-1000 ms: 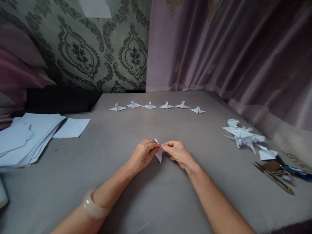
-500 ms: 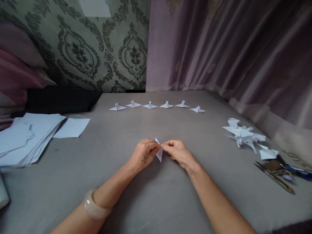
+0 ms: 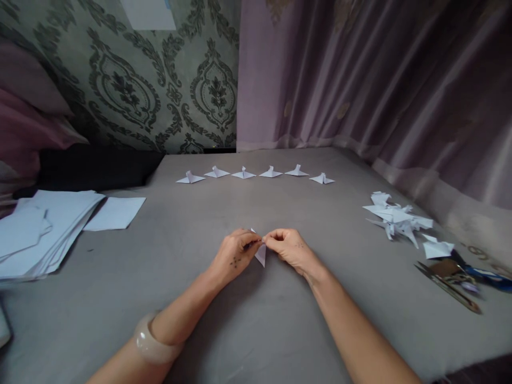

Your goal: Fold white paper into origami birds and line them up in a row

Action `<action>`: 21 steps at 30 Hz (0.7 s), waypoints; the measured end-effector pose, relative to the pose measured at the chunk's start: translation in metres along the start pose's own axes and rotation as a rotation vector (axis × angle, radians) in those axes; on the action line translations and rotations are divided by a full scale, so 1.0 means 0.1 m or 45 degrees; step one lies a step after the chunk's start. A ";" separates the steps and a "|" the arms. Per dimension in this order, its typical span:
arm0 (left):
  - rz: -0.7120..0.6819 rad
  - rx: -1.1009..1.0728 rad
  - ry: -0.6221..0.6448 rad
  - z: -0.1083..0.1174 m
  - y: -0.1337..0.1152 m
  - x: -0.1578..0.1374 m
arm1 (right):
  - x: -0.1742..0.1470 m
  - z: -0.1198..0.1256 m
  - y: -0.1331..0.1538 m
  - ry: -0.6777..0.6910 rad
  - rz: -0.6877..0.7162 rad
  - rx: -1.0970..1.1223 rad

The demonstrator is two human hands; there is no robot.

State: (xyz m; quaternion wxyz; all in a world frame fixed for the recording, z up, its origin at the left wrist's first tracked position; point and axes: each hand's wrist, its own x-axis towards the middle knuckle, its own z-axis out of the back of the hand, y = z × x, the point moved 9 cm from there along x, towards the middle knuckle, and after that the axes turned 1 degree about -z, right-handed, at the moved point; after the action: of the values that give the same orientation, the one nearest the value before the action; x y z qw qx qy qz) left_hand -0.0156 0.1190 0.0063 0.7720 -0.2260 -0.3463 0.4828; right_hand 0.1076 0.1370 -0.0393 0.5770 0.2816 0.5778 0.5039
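Between my two hands is a small folded white paper piece [image 3: 261, 256], its pointed lower wing showing below the fingers and a tip above. My left hand [image 3: 235, 252] pinches it from the left, closed on its edge. From the right, my right hand [image 3: 288, 247] pinches the same paper between thumb and forefinger, fingertips almost meeting the left ones. The fingers cover the paper's middle. Beyond the hands, several folded paper birds [image 3: 244, 173] stand in a curved row on the grey surface [image 3: 224, 205].
At the left lie a stack of white sheets [image 3: 72, 213] and a smaller sheet [image 3: 116, 213], with black cloth [image 3: 100, 168] behind. A heap of folded paper pieces [image 3: 400, 218] sits at the right, near another folded piece [image 3: 438, 248], a pointed metal tool [image 3: 450, 288] and a blue-handled tool [image 3: 490, 278].
Both hands keep their pinch on the folded paper, with the fingertips shifted only slightly. The whole view has moved a little.
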 end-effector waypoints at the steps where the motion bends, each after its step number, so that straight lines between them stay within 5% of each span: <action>1: -0.008 0.004 -0.002 0.00 -0.01 0.00 | 0.00 0.00 0.00 0.005 0.005 0.005; 12: -0.028 0.006 -0.052 0.06 -0.08 0.01 | 0.00 0.02 -0.05 0.011 -0.046 0.138; 21: 0.130 0.004 -0.065 0.09 0.08 0.00 | 0.06 0.08 -0.17 -0.022 -0.068 0.201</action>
State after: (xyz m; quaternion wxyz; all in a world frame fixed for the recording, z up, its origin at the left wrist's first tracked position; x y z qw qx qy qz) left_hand -0.0277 0.1229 0.0067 0.7376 -0.2300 -0.3532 0.5276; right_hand 0.1189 0.1388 -0.0555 0.5712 0.3148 0.6181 0.4389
